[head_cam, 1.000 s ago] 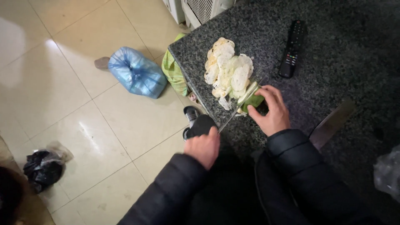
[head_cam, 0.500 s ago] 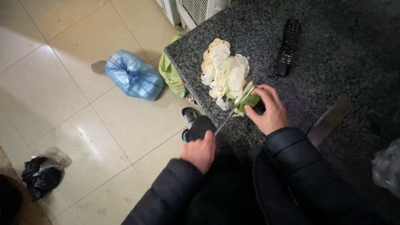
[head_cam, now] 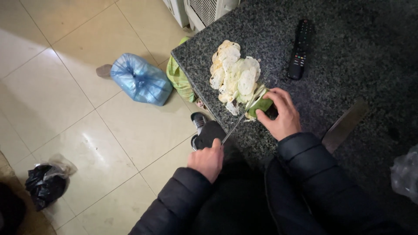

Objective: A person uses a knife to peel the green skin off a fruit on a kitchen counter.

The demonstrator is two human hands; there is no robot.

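Little has shifted since the earlier frames: both hands hold their places and the cutting carries on. From the head camera, the left hand point(head_cam: 208, 160) is closed around a knife point(head_cam: 238, 122), its blade angled toward one o'clock into the green vegetable point(head_cam: 260, 107). The right hand point(head_cam: 282, 114) grips that vegetable, steadying it. Pale slices point(head_cam: 234, 75) pile at eleven o'clock, near the worktop point(head_cam: 348, 56) corner; the remote point(head_cam: 300, 48) lies well apart, with bare stone between.
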